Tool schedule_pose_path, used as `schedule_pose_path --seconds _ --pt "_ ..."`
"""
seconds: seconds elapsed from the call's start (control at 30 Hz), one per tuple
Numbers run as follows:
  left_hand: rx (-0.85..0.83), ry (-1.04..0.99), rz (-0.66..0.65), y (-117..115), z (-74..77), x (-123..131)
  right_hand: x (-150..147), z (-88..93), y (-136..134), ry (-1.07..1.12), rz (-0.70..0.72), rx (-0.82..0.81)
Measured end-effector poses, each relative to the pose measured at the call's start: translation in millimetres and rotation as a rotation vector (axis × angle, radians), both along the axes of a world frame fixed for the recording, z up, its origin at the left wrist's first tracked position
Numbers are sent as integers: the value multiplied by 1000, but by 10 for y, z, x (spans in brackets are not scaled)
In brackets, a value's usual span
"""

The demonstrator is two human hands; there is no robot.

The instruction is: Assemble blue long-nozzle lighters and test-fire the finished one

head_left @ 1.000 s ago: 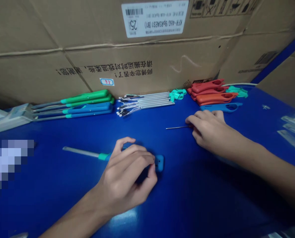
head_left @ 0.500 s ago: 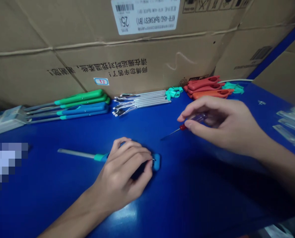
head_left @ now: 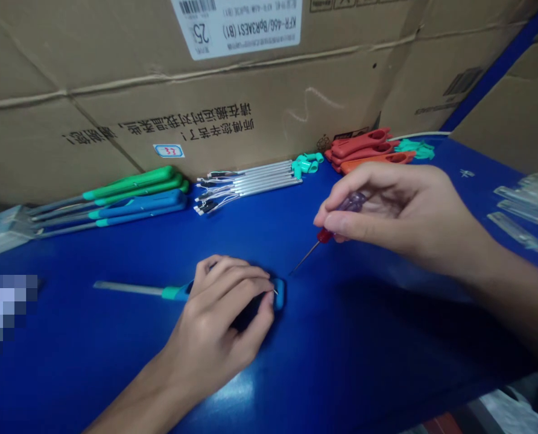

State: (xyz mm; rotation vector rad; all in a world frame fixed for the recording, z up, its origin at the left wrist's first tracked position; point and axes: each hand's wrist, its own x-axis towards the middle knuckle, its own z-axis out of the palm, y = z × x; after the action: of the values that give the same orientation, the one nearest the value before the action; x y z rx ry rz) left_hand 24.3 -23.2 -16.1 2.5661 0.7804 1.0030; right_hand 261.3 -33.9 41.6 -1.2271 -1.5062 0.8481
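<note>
My left hand (head_left: 228, 310) is closed over the blue handle of a long-necked lighter (head_left: 174, 293) and presses it to the table. The metal tube points left, with a teal collar where it meets the handle. By my thumb and fingertip, a thin silvery bit shows at the handle's end; I cannot make out what it is. My right hand (head_left: 391, 217) grips a small screwdriver (head_left: 324, 235) with a purple see-through handle and red collar. Its tip points down and left, just right of the handle's end, seemingly apart from it. Most of the handle is hidden under my left hand.
Along the back lie green and blue lighters (head_left: 137, 202), metal tubes with wires (head_left: 264, 181), teal collars (head_left: 309, 163), red and orange handle shells (head_left: 363, 147) and clear plastic pieces (head_left: 517, 229). A cardboard wall (head_left: 269, 90) stands behind the blue table (head_left: 341, 361).
My right hand has brought the screwdriver down and left, its tip closer to the handle's end and tilted more steeply. My left hand keeps its hold; the whole view has shifted slightly.
</note>
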Motion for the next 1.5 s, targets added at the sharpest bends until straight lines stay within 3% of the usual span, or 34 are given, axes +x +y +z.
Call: schedule_pose_path --seconds 0.47,0.87,1.13,1.5 --pt "173 138 4 12 2 -14 7 -8 -13 -24 5 14" --pt "180 177 -50 -25 67 -31 22 -11 -11 -12 11 -18" --pt "226 228 -63 -17 58 -26 36 -39 0 99 88 -2" --pt "145 196 -125 39 -18 -52 61 -99 -15 152 234 32"
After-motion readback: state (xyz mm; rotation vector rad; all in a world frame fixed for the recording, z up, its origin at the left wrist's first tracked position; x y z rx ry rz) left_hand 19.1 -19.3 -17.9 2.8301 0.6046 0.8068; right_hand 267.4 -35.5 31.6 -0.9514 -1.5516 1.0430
